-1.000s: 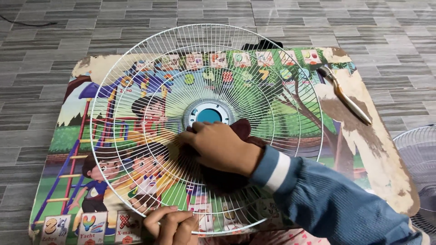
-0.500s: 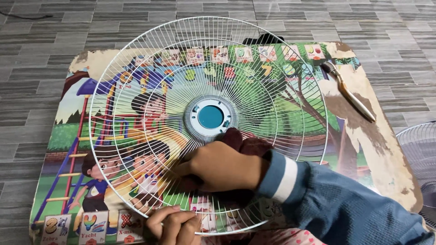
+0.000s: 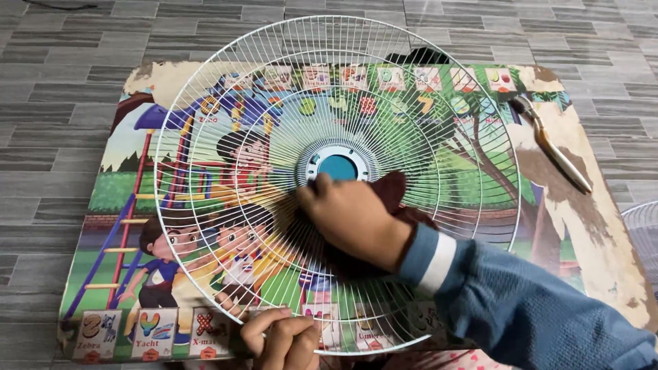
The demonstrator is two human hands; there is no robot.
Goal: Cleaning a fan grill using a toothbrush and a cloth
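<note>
Fan guard (image 3: pixel 260 103) under flat right hand (image 3: pixel 356 219)

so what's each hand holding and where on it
Left hand grips the white fan guard at its near rim. Right hand presses a dark cloth onto the wires beside the hub.

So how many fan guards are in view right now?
2. One white fan guard lies on the picture mat under both hands; a second guard is partly visible at the right edge.

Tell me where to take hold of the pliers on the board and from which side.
Grip the pliers by the long pale handles, coming from the board's right edge. They lie flat and slanted, jaws toward the far end, handles pointing near-right, clear of the fan guard.
</note>
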